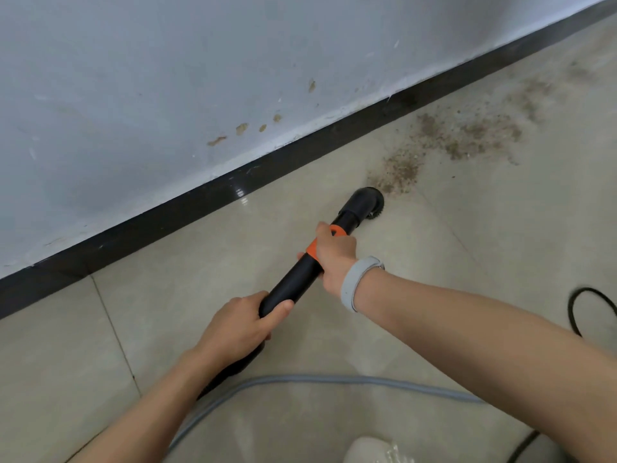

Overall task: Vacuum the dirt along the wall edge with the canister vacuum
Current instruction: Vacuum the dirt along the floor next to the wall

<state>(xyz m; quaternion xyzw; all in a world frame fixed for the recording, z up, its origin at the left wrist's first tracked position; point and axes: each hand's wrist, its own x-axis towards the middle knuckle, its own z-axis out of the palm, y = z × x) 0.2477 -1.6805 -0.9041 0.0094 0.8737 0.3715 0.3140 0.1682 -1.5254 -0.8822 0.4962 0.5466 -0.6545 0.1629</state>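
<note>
Nearest, a grey hose (334, 379) curves across the tiled floor (83, 362) under both forearms, and a black cord (576, 315) loops at the right edge. The left hand (238, 324) is closed around the near end of the black wand (293, 279), fingers wrapped over it. Just beyond, the right hand (334, 259), with a grey band (354, 285) on its wrist, is clenched around the wand at its orange collar (314, 247). The wand slants away to the right, and its round brush head (367, 203) sits on the floor at the near edge of the dirt (467, 138). The dirt spreads in brown patches further right, near the black skirting (233, 192). Behind that rises a pale wall (167, 78) with a few brown marks.
</note>
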